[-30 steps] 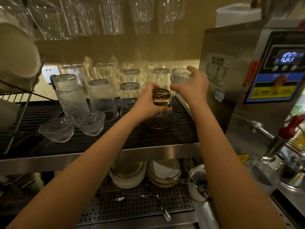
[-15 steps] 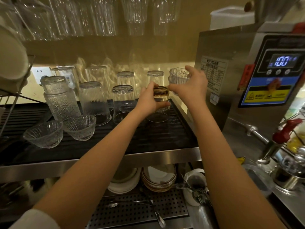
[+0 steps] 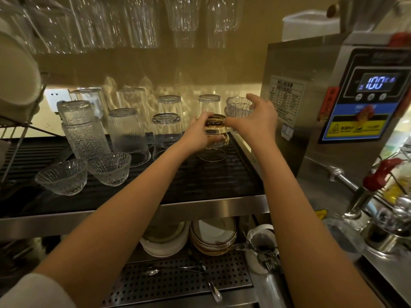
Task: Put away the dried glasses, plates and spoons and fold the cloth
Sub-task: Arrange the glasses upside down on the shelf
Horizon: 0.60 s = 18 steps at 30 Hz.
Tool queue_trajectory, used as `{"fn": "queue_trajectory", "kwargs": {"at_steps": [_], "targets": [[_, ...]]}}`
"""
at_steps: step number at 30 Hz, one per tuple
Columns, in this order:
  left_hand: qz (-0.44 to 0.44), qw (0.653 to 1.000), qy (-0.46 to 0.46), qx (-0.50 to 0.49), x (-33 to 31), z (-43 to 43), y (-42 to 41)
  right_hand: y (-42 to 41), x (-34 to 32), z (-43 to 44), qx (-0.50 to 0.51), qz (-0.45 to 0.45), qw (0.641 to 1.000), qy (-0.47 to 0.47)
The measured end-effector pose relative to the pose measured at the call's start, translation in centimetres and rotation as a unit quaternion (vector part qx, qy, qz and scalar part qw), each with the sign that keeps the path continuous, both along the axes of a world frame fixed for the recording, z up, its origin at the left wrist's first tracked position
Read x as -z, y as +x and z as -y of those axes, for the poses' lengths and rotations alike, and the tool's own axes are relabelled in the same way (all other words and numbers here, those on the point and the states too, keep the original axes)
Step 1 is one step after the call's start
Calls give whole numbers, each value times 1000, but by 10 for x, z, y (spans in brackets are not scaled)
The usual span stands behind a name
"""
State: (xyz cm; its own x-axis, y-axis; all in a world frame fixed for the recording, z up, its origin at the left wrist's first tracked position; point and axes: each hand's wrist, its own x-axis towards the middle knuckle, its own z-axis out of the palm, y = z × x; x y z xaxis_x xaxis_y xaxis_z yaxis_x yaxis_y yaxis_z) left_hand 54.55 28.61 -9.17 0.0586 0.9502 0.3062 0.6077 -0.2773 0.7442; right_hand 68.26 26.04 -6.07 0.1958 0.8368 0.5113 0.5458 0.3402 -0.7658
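Glasses [image 3: 129, 132] mostly shelved; left hand [image 3: 198, 137] grips gold-rimmed glass [image 3: 215, 130], right hand [image 3: 261, 117] curls fingers round ribbed bowl [image 3: 238, 106], at shelf's [image 3: 200, 185] back right corner; plates [image 3: 212, 237] stacked below; spoons [image 3: 153, 272] loose; cloth unseen.

A café or restaurant dish station, not a home kitchen.
A steel hot-water boiler [image 3: 311, 112] with a lit display [image 3: 378, 82] reading 100 stands at the right. Rows of upturned glasses [image 3: 129, 132] fill a ridged drainer shelf [image 3: 200, 183], more glassware [image 3: 142, 21] sits overhead, and stacked plates [image 3: 213, 237] and a cutlery pot [image 3: 255, 261] sit on the near lower level.
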Motion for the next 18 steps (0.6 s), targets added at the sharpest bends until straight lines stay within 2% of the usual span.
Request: {"fn": "queue_trajectory", "kwargs": {"at_steps": [7, 13, 18], "targets": [[-19, 999, -30, 10, -13, 20, -13, -6, -1, 14, -21, 15, 1000, 1], [39, 998, -40, -5, -18, 46, -24, -16, 3, 30, -50, 36, 998, -14], [45, 995, -68, 53, -12, 75, -33, -28, 20, 42, -81, 44, 995, -47]]}}
